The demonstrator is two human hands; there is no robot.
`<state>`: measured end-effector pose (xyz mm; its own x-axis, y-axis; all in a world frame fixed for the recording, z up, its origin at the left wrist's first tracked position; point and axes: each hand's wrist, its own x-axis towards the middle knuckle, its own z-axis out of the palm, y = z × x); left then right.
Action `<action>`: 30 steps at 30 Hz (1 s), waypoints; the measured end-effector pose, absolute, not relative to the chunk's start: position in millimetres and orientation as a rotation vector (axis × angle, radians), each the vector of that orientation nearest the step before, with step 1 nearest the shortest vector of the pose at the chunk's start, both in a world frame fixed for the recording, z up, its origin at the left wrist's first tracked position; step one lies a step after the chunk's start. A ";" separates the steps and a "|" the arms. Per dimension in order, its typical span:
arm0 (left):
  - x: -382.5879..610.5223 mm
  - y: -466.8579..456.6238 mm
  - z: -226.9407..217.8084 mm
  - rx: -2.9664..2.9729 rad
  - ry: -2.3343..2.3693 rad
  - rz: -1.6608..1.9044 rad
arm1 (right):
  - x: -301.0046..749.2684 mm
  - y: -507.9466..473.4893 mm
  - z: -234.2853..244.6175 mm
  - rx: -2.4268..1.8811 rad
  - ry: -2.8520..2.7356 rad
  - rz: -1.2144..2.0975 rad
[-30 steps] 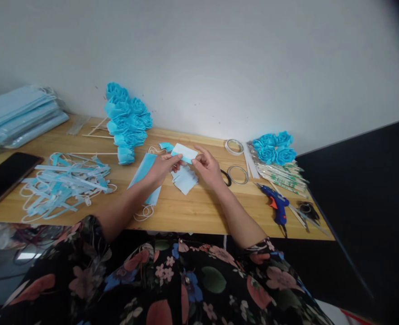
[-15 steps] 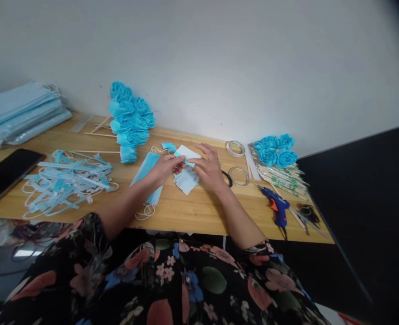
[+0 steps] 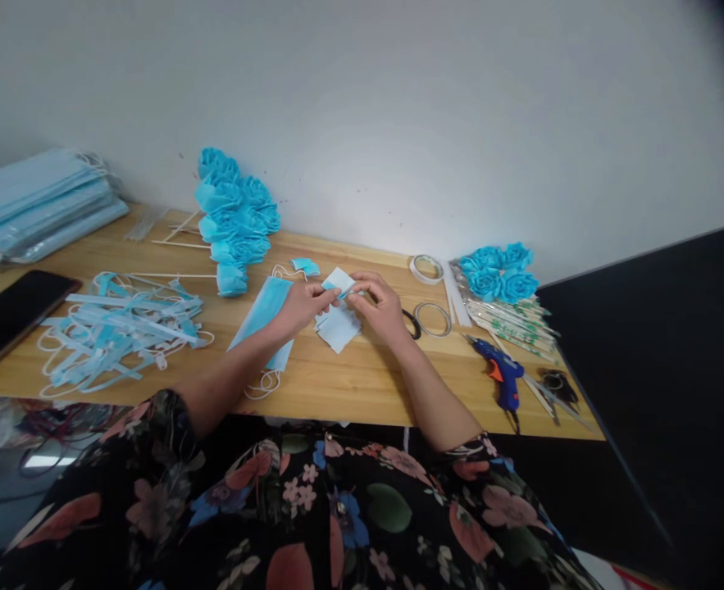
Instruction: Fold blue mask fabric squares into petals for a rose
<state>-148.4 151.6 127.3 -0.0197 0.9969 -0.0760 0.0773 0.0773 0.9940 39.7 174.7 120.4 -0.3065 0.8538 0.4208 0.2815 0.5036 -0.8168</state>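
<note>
Between both hands is a small square of mask fabric [image 3: 340, 279], white on its face with a blue folded or rolled edge toward me. My left hand [image 3: 308, 307] pinches that edge from the left. The fingers of my right hand [image 3: 379, 309] are closed on its right end, thumb against the blue edge. Just below lie several pale blue cut squares [image 3: 339, 330] in a loose pile. A whole blue face mask [image 3: 279, 319] rests partly under my left wrist, and a small blue folded piece [image 3: 305, 266] lies beyond it.
Blue fabric roses [image 3: 239, 217] on sticks lie at the back left, more roses [image 3: 500, 273] at the right. Tape rolls [image 3: 426, 269], a glue gun [image 3: 502, 373], a heap of cut strips [image 3: 125, 328], a phone [image 3: 17, 319] and stacked masks [image 3: 42, 201] are around.
The right hand's fingers have closed in from spread to a pinch on the fabric square. The square has turned slightly, and its blue edge looks narrower.
</note>
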 end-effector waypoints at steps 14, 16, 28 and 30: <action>-150.0 149.1 126.5 1.309 1.229 1.053 | 34.1 175.5 116.3 -1.099 -1.553 1.136; -149.9 148.6 126.4 1.305 1.241 1.040 | 33.9 176.1 114.9 -1.097 -1.546 1.155; -151.3 149.3 129.8 1.189 1.130 1.228 | 25.6 167.3 114.9 -0.960 -1.499 1.459; -151.2 148.0 131.1 1.195 1.120 1.211 | 25.0 166.6 115.7 -0.975 -1.493 1.445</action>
